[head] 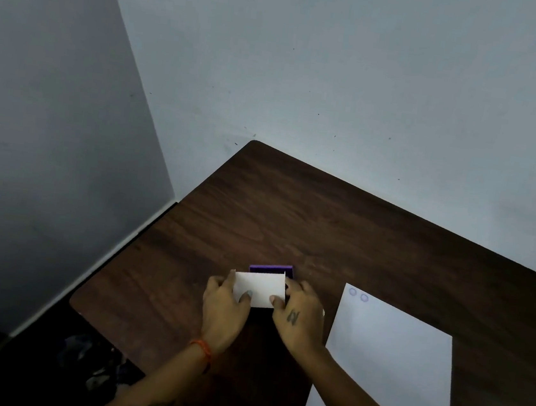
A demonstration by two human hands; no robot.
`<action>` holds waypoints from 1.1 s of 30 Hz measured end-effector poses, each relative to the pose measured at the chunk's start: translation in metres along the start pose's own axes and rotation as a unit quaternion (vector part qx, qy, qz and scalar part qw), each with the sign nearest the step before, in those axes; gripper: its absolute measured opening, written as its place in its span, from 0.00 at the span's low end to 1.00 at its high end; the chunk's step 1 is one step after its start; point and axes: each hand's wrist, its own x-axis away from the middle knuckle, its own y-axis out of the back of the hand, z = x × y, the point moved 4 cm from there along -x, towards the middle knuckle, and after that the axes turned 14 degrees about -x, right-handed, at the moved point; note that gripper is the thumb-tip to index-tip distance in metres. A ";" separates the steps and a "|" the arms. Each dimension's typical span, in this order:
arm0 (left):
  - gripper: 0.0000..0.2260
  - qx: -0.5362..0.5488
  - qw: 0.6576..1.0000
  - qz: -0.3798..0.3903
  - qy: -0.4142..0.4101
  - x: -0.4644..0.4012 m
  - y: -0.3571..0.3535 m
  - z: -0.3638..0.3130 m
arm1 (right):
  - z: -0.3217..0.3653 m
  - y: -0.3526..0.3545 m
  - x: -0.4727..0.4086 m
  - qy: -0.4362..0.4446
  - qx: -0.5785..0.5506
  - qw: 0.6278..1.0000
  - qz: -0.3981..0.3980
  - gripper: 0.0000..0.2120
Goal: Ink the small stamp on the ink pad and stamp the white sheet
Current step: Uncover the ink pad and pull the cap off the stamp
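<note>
A purple ink pad (271, 268) lies on the dark wooden table (323, 229), its white lid (260, 287) tilted up toward me. My left hand (223, 304) grips the lid's left edge with the thumb on its face. My right hand (301, 310) grips the lid's right edge, thumb also on the face. A white sheet (388, 366) lies to the right, bearing two faint round purple stamp marks (358, 294) near its far left corner. The small stamp is hidden from view.
The table stands in a corner against pale walls (341, 77); its left edge (113, 255) drops to a dark floor with clutter (91, 366). An orange thread band (201, 349) circles my left wrist.
</note>
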 end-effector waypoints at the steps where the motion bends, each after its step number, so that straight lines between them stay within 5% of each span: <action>1: 0.26 0.000 1.000 0.005 0.005 0.005 -0.003 0.006 | -0.003 -0.005 0.006 -0.007 -0.010 1.000 0.010 0.21; 16: 0.32 -0.106 0.994 -0.015 0.012 0.016 -0.023 0.038 | -0.015 -0.028 0.026 -0.039 -0.027 0.994 0.095 0.23; 22: 0.34 -0.058 0.977 -0.107 -0.176 0.024 -0.016 -0.009 | -0.002 0.010 0.023 0.038 -0.042 0.998 -0.028 0.25; 26: 0.33 -0.021 0.968 -0.042 -0.247 0.024 -0.037 -0.040 | -0.008 0.038 0.020 0.055 -0.023 0.994 -0.092 0.24; 33: 0.21 -0.039 0.961 0.076 -0.261 0.017 -0.082 -0.059 | -0.044 0.047 0.024 -0.073 -0.065 0.994 -0.046 0.19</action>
